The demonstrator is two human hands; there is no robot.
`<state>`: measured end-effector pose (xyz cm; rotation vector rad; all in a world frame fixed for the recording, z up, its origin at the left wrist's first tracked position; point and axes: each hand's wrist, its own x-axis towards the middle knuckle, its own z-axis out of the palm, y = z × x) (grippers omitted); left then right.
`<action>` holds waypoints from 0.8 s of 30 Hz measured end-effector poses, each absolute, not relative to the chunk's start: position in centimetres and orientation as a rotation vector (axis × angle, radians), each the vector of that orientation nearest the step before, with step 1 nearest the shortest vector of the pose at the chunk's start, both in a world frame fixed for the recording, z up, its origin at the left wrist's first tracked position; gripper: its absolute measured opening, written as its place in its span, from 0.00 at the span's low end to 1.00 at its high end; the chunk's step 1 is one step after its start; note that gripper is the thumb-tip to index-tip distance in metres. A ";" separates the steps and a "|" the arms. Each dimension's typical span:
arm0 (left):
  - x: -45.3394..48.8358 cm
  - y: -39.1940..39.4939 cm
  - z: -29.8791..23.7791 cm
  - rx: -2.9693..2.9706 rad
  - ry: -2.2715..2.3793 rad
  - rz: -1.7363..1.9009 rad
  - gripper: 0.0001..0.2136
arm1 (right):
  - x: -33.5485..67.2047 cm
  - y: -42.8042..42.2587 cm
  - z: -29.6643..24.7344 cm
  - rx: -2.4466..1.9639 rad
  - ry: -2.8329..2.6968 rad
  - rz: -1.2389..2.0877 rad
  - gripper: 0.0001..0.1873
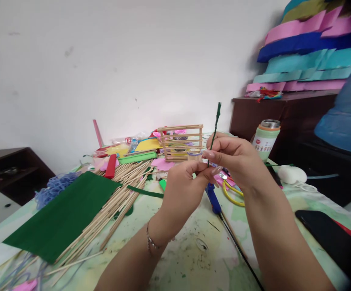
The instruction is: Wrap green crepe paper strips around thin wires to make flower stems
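A thin dark green wrapped stem [215,129] stands nearly upright between my hands, its thicker tip at the top. My right hand [234,159] pinches it low down between thumb and fingers. Just below, my left hand [183,190] is closed with thumb and fingertips at the stem's lower end. Left of my left hand, a narrow green strip [145,191] lies on the table and runs behind the hand. Beneath my hands rests a blue glue gun [213,199], its upper part hidden, and yellow-handled scissors [231,196] lie partly behind my right hand.
On the left lie a green felt sheet [63,216], many thin wooden sticks [115,198] and tangled blue yarn [56,186]. A wooden stick frame [181,143] stands at the back. Rightward are a green bottle [265,141], a white round object [292,174] and a black phone [324,234].
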<state>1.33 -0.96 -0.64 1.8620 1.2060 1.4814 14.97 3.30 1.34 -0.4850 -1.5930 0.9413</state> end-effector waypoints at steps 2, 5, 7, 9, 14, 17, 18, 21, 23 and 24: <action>1.5 -1.0 -0.8 1.879 1.280 1.502 0.11 | 14.6 3.5 1.1 -0.500 -1.557 0.924 0.18; 1.6 -0.9 -1.1 1.921 1.356 1.541 0.11 | 14.4 3.7 0.8 -0.518 -1.517 0.897 0.18; 1.7 -0.7 -1.4 1.956 1.389 1.561 0.11 | 14.2 3.7 0.8 -0.540 -1.479 0.899 0.18; 1.8 -0.6 -1.5 1.983 1.407 1.560 0.10 | 14.1 3.7 0.8 -0.564 -1.434 0.893 0.19; 1.6 -0.4 -1.2 1.950 1.323 1.518 0.11 | 13.8 3.4 0.9 -0.592 -1.398 0.935 0.21; 1.0 -0.5 -0.6 1.869 1.234 1.491 0.12 | 14.4 3.2 1.0 -0.568 -1.506 0.998 0.15; 0.9 -0.6 -0.5 1.846 1.218 1.486 0.12 | 14.7 3.2 1.1 -0.549 -1.569 0.989 0.11; 0.6 -0.7 -0.2 1.809 1.194 1.487 0.12 | 15.6 3.4 1.3 -0.483 -1.777 0.940 0.08; 0.6 -0.8 -0.2 1.809 1.187 1.493 0.11 | 16.0 3.6 1.4 -0.461 -1.844 0.942 0.08; 0.7 -0.8 -0.2 1.815 1.180 1.495 0.11 | 16.1 3.6 1.4 -0.456 -1.850 0.954 0.08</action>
